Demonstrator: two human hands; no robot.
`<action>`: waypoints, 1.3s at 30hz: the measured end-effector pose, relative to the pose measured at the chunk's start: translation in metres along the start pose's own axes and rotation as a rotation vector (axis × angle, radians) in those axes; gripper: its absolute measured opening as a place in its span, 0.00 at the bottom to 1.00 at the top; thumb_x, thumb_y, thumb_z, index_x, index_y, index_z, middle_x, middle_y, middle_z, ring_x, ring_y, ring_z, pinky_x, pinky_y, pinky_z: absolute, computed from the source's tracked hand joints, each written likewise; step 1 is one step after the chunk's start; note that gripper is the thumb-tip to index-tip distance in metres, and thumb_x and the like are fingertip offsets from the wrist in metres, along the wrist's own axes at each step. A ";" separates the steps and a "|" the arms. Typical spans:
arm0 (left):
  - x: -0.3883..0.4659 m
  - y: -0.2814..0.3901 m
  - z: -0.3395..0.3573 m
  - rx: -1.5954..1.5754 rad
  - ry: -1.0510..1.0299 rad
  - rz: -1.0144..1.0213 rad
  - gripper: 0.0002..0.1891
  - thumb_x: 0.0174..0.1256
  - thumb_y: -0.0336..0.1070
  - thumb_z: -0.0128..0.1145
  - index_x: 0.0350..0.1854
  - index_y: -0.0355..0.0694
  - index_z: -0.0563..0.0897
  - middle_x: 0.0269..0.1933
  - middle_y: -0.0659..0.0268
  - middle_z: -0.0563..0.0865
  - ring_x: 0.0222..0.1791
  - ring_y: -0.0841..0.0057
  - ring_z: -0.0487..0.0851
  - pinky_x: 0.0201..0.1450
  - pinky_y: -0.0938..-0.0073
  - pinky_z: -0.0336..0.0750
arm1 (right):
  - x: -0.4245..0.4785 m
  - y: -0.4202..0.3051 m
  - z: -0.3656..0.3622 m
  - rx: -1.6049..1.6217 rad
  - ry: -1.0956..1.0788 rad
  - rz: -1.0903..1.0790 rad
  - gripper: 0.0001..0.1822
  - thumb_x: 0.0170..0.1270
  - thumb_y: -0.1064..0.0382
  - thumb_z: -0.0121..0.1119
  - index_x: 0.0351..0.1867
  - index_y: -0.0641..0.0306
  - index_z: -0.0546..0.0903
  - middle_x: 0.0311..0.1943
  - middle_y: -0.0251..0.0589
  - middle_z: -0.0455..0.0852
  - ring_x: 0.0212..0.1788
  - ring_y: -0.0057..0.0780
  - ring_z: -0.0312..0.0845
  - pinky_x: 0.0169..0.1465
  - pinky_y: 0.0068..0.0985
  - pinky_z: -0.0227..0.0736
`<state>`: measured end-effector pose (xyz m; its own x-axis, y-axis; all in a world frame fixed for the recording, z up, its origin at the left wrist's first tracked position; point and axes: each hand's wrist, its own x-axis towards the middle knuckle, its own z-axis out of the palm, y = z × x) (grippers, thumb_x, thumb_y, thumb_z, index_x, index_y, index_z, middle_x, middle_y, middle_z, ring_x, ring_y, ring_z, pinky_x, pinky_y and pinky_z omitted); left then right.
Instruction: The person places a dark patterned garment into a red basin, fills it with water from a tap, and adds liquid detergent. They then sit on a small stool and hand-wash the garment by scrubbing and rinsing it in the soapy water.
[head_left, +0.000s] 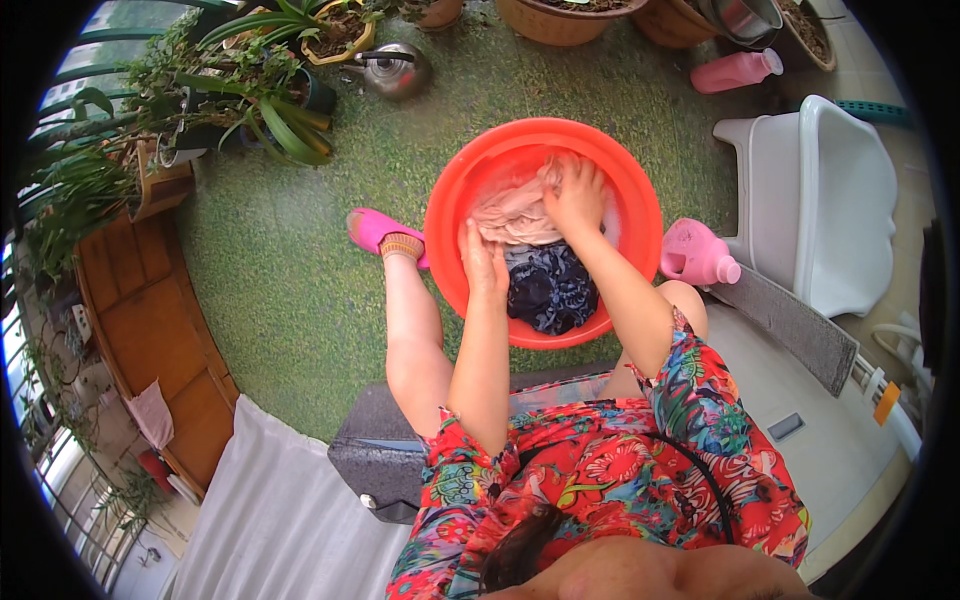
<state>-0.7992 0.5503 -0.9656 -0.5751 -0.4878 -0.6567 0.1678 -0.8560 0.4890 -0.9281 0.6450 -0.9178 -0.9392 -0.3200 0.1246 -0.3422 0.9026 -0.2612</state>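
Observation:
A red plastic basin (634, 217) stands on the floor before me, with some soapy water in it. Pale pink wet cloth (514, 214) lies bunched in its far half. My right hand (577, 195) presses on the right end of this cloth, fingers curled over a fold. At the basin's left side, my left hand (484, 259) touches the near left edge of the same cloth, its palm turned inward. Nearer to me in the basin is a crumpled dark blue patterned cloth (555, 289), which neither hand holds.
A pink detergent bottle (697, 253) stands right of the basin, near a flat mop head (795, 322) and a white washbasin (847, 210). Another pink bottle (731, 71) lies farther off. A steel kettle (394, 71) and potted plants (281, 112) stand at the far left.

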 end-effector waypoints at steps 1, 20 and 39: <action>0.003 -0.003 0.000 -0.012 0.100 -0.027 0.18 0.75 0.50 0.43 0.51 0.42 0.76 0.49 0.62 0.83 0.52 0.70 0.79 0.59 0.67 0.72 | -0.008 0.003 0.007 0.162 -0.079 -0.015 0.20 0.55 0.54 0.61 0.48 0.59 0.77 0.51 0.48 0.75 0.51 0.51 0.74 0.52 0.45 0.69; -0.014 -0.003 0.042 0.132 0.231 -0.049 0.25 0.71 0.54 0.49 0.59 0.39 0.72 0.58 0.61 0.77 0.60 0.68 0.75 0.64 0.62 0.67 | -0.013 0.017 0.010 0.010 -0.103 -0.174 0.23 0.58 0.55 0.58 0.54 0.62 0.75 0.53 0.57 0.74 0.55 0.47 0.71 0.51 0.44 0.72; -0.014 -0.004 0.031 -0.055 0.177 -0.238 0.35 0.70 0.60 0.45 0.69 0.40 0.58 0.70 0.60 0.63 0.70 0.68 0.58 0.71 0.60 0.54 | -0.014 -0.002 -0.003 -0.020 -0.115 0.024 0.22 0.57 0.50 0.60 0.53 0.50 0.79 0.56 0.45 0.74 0.54 0.49 0.70 0.57 0.48 0.64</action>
<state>-0.8163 0.5662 -0.9408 -0.4556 -0.2901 -0.8416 0.0908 -0.9556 0.2802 -0.9138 0.6485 -0.9164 -0.9446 -0.3283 0.0081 -0.3203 0.9155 -0.2435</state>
